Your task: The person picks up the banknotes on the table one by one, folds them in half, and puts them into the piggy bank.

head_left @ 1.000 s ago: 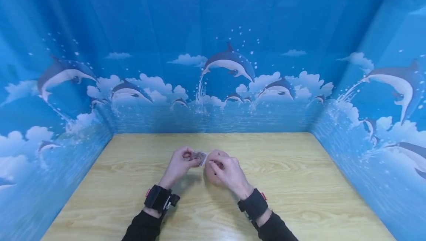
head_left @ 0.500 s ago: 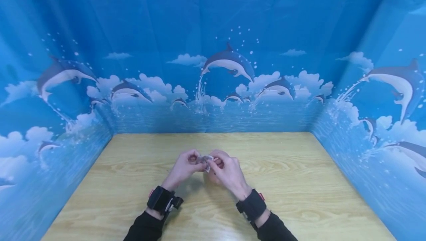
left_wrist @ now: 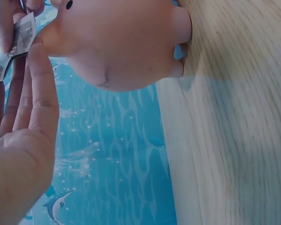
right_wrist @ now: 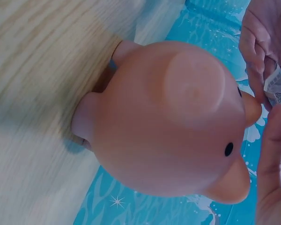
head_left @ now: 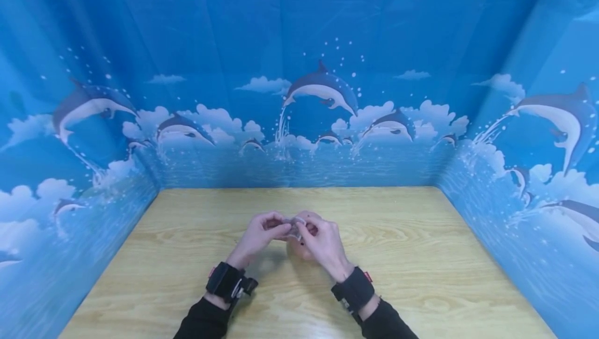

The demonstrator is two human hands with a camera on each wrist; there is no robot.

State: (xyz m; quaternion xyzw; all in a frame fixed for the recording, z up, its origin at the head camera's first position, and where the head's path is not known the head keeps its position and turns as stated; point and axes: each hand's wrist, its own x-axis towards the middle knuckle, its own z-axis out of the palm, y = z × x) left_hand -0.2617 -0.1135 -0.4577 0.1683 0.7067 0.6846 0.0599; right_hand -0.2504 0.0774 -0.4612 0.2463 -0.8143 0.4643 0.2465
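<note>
A pink piggy bank (head_left: 298, 252) stands upright on the wooden table; its snout, ears and black eyes show in the right wrist view (right_wrist: 164, 126). Over its top, both hands hold a small, creased grey banknote (head_left: 294, 227). My left hand (head_left: 257, 235) pinches the note's left end between thumb and fingers. From the other side, my right hand (head_left: 325, 240) pinches its right end. In the left wrist view the banknote (left_wrist: 24, 35) bends between the two hands, close beside the pig's ear. The right hand covers part of the piggy bank in the head view.
The light wooden table (head_left: 421, 266) runs out to both sides of the hands. A blue curtain (head_left: 224, 165) printed with dolphins and clouds encloses its back, left and right. Black straps with cameras sit on both wrists.
My left hand has brought the banknote rightward, over the piggy bank. The right hand, earlier above the pig apart from the note, now pinches its other end.
</note>
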